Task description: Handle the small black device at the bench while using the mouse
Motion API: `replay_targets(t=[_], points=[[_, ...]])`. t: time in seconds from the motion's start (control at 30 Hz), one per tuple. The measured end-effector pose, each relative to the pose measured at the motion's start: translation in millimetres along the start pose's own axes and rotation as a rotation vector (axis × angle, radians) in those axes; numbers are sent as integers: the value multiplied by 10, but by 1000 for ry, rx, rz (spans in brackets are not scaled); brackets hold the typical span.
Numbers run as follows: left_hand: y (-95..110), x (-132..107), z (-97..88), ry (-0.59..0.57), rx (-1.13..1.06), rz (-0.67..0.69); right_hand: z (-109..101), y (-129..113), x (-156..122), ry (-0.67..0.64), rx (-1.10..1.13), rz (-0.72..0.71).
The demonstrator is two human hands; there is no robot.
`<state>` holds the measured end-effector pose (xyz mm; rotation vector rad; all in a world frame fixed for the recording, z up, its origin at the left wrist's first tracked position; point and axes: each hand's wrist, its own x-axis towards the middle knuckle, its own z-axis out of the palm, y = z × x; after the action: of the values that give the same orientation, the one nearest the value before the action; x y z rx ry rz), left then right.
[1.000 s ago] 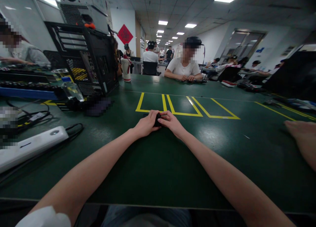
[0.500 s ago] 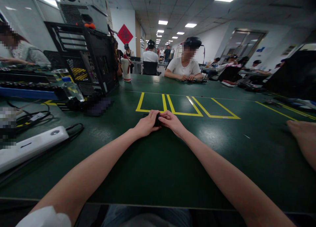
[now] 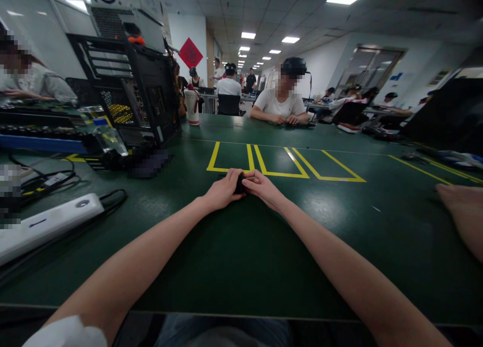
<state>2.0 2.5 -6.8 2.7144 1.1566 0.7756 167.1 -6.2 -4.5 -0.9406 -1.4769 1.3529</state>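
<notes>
Between my two hands is a small black object [image 3: 239,184], mostly covered by fingers, so its kind does not show. My left hand [image 3: 226,188] curls round it from the left, closed. From the right, my right hand [image 3: 261,187] pinches the same object with thumb and fingers. Both hands are low over the green table [image 3: 241,256], just in front of the yellow tape outlines [image 3: 269,173].
At the left stands an open black computer case [image 3: 128,85] with a metal unit on top. A white power strip [image 3: 53,226] with cables lies nearer me. A cup [image 3: 192,106] stands at the back. Across sits a person [image 3: 281,102]; another person's arm [image 3: 462,213] rests at the right.
My hands keep nearly the same grip on the black object. The view has shifted very slightly. People in the far background have changed position.
</notes>
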Motion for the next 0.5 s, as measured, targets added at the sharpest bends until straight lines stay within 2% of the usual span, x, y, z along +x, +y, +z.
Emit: replay_targets(t=[0.17, 0.27, 0.4, 0.5], points=[[-8, -4, -2, -1, 23, -4, 19, 88, 69, 74, -27, 29], [-11, -6, -1, 3, 30, -1, -9, 69, 61, 26, -34, 72], [-1, -6, -9, -5, 30, -4, -44, -28, -11, -80, -38, 32], [11, -4, -17, -10, 28, -9, -28, -63, -37, -64, -17, 35]])
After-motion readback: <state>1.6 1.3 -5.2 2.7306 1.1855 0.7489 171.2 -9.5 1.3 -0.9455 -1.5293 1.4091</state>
